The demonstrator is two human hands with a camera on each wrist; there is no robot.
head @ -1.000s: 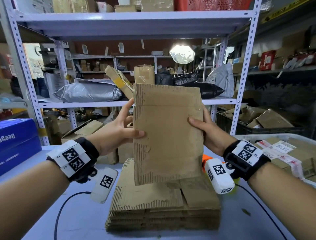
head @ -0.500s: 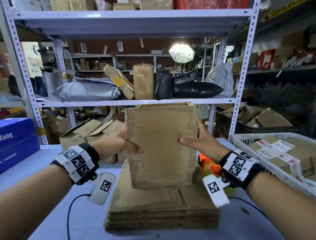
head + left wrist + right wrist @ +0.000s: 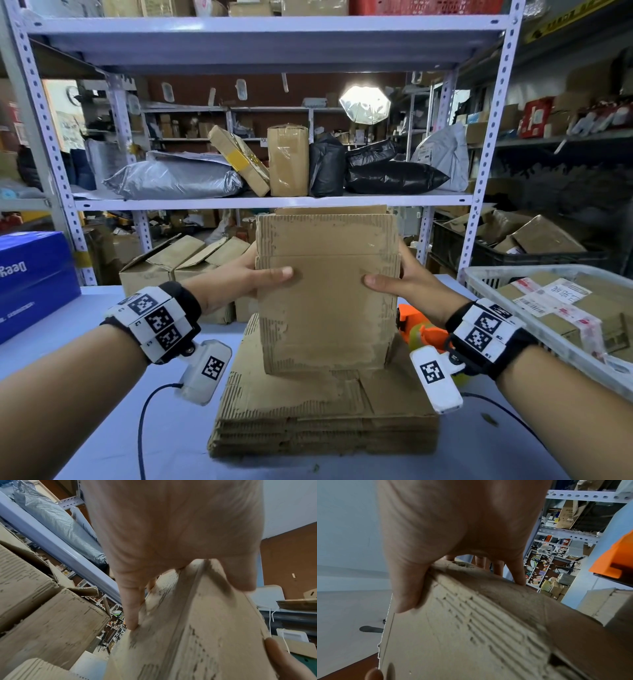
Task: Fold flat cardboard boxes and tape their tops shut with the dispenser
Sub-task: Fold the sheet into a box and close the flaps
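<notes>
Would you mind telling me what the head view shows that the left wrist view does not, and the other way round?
Only the head view shows the right hand gripping the cardboard box, the stack of flat cardboard beneath it, the orange tape dispenser and the blue box. Only the left wrist view shows the left hand's fingers pressed against the box's far side. Both show the left hand holding the box's left edge, and the folded boxes behind.

head view looks forward and down; wrist views (very close) share the cardboard box (image 3: 327, 291).
</notes>
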